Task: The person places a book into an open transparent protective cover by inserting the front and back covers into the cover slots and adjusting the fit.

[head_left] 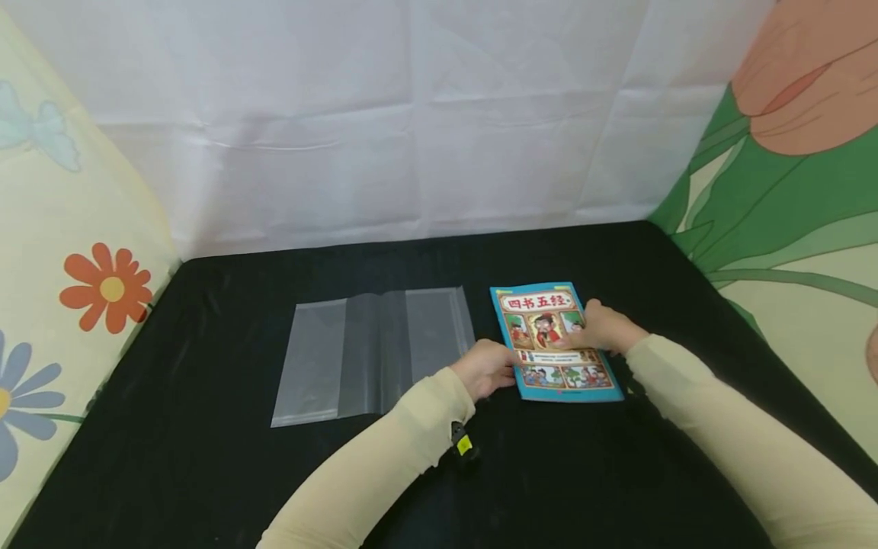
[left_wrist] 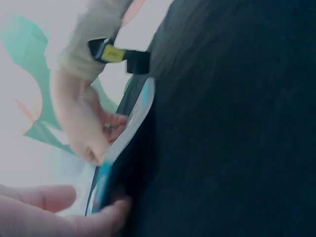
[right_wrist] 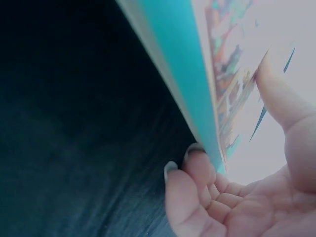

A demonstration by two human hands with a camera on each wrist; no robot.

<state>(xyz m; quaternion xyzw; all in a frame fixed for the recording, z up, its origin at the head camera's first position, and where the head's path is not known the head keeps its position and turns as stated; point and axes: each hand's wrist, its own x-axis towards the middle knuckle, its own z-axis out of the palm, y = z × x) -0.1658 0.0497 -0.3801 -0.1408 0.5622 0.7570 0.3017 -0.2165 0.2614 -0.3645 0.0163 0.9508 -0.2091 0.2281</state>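
Covering the whole work surface, a black cloth [head_left: 206,473] lies under both hands, backed by a white sheet [head_left: 384,114] well beyond the fingertips and flowered fabric off to either side. Out past the left knuckles, just apart from them, a clear plastic book cover [head_left: 373,354] lies flat and opened out; it looks thin, limp and slick, so it would likely slide and buckle if pushed.

Between the two hands lies a thin teal children's book [head_left: 554,341], face up on the cloth with its picture cover showing. The left hand [head_left: 488,367] meets its near-left edge; the left wrist view shows the thumb [left_wrist: 47,197] lying on top and a finger below, curled about that edge in a light pinch. The right hand [head_left: 604,326] lies over the right half of the cover, and the right wrist view shows its fingertips [right_wrist: 195,160] tucked under the edge while the thumb [right_wrist: 281,98] presses on the printed face, so it too has hold of the book.

By its look the book is light, glossy and bendy rather than stiff. Holding it by both long edges, as the fingers do here, should keep it from sagging; the smooth cover may slip under a loose pinch.
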